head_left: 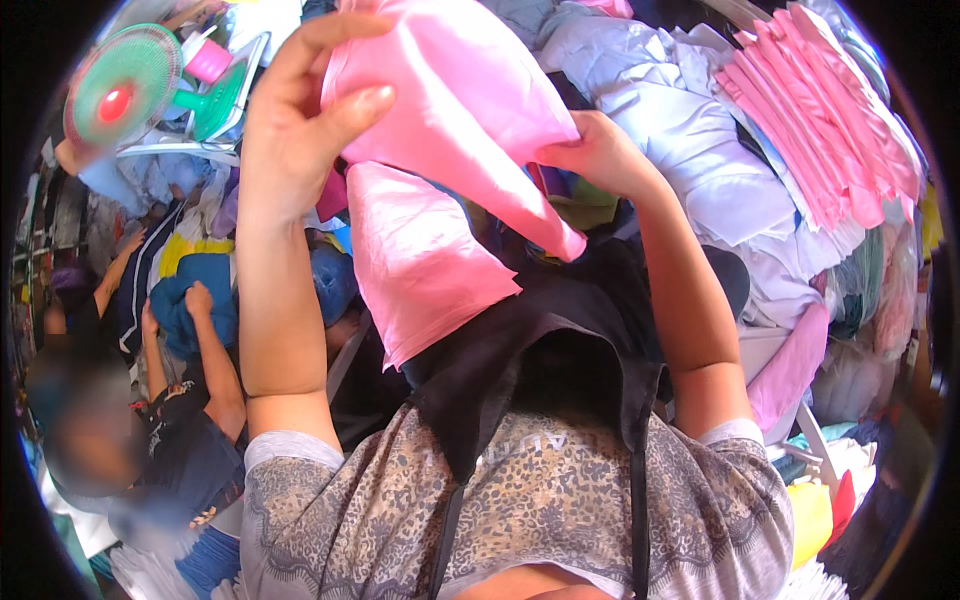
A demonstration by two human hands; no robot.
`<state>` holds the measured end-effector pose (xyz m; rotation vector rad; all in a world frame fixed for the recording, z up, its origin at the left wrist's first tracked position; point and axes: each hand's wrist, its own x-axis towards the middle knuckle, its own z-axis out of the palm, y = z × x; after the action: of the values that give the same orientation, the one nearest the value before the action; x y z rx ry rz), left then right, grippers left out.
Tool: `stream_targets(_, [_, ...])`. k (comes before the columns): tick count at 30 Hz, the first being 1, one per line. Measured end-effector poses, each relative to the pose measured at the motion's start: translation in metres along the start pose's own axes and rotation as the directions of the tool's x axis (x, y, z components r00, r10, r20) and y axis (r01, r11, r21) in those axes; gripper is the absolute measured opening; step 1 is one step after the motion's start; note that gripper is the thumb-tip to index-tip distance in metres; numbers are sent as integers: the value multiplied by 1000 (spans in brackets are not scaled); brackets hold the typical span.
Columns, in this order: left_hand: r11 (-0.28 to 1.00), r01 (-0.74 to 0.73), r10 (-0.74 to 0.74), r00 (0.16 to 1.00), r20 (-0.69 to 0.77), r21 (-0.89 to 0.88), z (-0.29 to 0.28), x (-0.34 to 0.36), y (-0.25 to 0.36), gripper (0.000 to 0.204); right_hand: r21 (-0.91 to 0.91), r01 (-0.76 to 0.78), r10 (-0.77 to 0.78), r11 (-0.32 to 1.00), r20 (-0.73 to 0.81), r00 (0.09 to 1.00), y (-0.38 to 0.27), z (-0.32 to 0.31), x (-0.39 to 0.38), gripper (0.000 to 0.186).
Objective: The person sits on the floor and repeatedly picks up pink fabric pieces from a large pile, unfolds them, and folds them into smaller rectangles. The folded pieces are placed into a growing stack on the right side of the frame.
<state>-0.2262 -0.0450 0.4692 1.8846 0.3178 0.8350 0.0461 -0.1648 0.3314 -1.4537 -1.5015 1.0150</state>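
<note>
A pink cloth piece (pixel 450 80) is held up in front of me by both hands. My left hand (pixel 295 125) has it at its left edge, thumb and a finger lying over the fabric with a gap between them; the other fingers are partly hidden. At the right edge my right hand (pixel 600 155) pinches the cloth between thumb and fingers. A narrow pink fold droops below the right hand. Under the left hand hangs another pink panel (pixel 425 265); whether it is joined to the upper piece I cannot tell. A black apron (pixel 540 310) covers my lap.
White cloth (pixel 650 110) is heaped beyond my right hand, with stacked pink pieces (pixel 815 115) at the far right. A green fan (pixel 125 90) and a pink thread spool (pixel 208 60) are at the far left. Another person (pixel 190 400) handles dark blue cloth (pixel 200 290) on the left.
</note>
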Motion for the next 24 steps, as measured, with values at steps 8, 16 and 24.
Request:
stream_targets(8, [973,226,-209,947,-245,43,-14,-113,26,65,21,-123,124,992,-51,991,-24,-25,-33,18])
stream_targets(16, [967,198,-251,857,-450,-161,-43,-168,32,56,146,57,-61,988,23,998,-62,-23,-9,12])
stream_targets(24, [968,91,-230,691,-685,-233,-131,-108,-17,48,-15,99,-100,995,-162,982,-97,12,84,23])
